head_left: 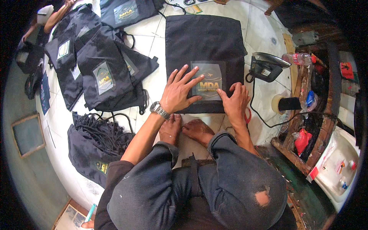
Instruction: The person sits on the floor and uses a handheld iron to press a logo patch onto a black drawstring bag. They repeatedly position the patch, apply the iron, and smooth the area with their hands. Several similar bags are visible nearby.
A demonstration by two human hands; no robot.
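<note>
A black drawstring bag [203, 36] lies flat before me, bearing a clear film with a gold printed design [207, 76] on its lower middle. My left hand [176, 92], with a metal watch at the wrist, is spread with fingertips on the film's left part. My right hand [234, 99] rests at the film's lower right, thumb tip on it and the other fingers curled apart from the thumb. A red handle [248, 115], probably of scissors, shows beside that hand. An iron [268, 71] lies to the right with its cord trailing.
Several similar bags [88, 57] pile at the left, more with cords [96, 142] below. Right are tape [276, 103], a phone [290, 103], a bottle [297, 58], a wooden frame [318, 153] and a tub [337, 172]. Other people's hands appear top left [55, 21] and bottom left [87, 224].
</note>
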